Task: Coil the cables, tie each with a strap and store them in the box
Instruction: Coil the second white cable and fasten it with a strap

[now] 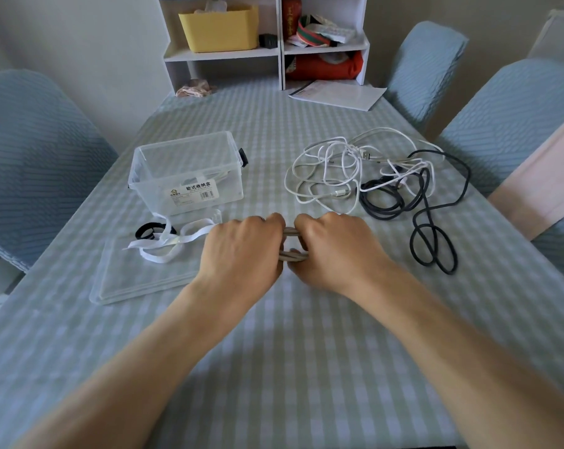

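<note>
A coiled beige cable (291,244) is stretched between my two hands at the table's middle. My left hand (241,251) grips its left end and my right hand (334,251) grips its right end, fingers curled round the loops. The clear plastic box (190,170) stands open to the far left, with something pale inside. White straps (173,243) and a black strap (149,231) lie on the clear lid (134,280) in front of the box. A tangle of white cables (339,166) and dark cables (426,222) lies to the right.
Blue-covered chairs stand at the left (31,163) and right (513,124) of the checked table. A white shelf unit (264,50) with a yellow bin (220,27) stands at the far edge, papers (339,94) beside it.
</note>
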Motion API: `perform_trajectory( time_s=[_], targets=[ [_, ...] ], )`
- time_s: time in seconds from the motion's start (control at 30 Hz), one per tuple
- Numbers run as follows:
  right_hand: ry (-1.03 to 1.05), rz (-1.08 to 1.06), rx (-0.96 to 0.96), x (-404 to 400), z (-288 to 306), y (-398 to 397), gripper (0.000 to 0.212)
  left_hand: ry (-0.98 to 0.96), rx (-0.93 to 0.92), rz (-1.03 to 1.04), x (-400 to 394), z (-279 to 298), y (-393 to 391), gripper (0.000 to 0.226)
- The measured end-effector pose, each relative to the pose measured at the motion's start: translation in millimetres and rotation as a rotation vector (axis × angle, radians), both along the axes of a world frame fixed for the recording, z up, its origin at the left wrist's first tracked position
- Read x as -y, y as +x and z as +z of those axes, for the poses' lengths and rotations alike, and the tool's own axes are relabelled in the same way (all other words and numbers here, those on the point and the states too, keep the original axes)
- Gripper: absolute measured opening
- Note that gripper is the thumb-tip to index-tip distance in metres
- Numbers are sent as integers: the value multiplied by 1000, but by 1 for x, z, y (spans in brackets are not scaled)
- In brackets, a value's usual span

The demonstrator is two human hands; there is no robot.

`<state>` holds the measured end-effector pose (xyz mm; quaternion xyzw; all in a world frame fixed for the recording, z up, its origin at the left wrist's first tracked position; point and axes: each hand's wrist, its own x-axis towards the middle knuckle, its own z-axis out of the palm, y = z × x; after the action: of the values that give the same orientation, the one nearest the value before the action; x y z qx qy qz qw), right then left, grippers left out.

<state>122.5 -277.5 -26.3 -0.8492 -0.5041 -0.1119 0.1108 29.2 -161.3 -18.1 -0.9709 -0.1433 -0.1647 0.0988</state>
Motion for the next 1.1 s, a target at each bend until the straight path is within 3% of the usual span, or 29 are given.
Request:
perform_trajectory(
  time_s=[0.1,0.23,0.4,0.53,0.57,0.63,0.77,0.83,0.9,1.0,1.1],
  targets=[
    [43,-9,-38,4,1,3,24,52,28,-4,1,0,-1,36],
    [103,3,-81,3,1,1,16,75,59,-9,12,-5,0,38],
    [81,28,45,2,1,1,25,15,81,30,6,-2,6,34],
    [101,78,253,1,-5,6,40,-13,-84,139,9,6,6,3],
    [106,83,231,0,-7,6,40,-27,-95,151,10,7,5,8],
    [141,63,24,1,-7,5,31,-20,-44,132,10,7,1,8],
    [278,153,-958,12,5,12,17,-53,128,150,-10,-1,-10,28],
    [305,182,-1287,10,10,11,16,-22,162,134,-16,-1,-15,45],
    [338,118,-1346,3,10,5,18,9,187,109,-15,-3,-13,43],
    [326,89,-1080,-4,5,-5,37,10,251,37,-9,-11,-11,32],
    [320,105,-908,-4,2,-5,44,-178,310,-56,-11,-15,-13,24]
  ],
)
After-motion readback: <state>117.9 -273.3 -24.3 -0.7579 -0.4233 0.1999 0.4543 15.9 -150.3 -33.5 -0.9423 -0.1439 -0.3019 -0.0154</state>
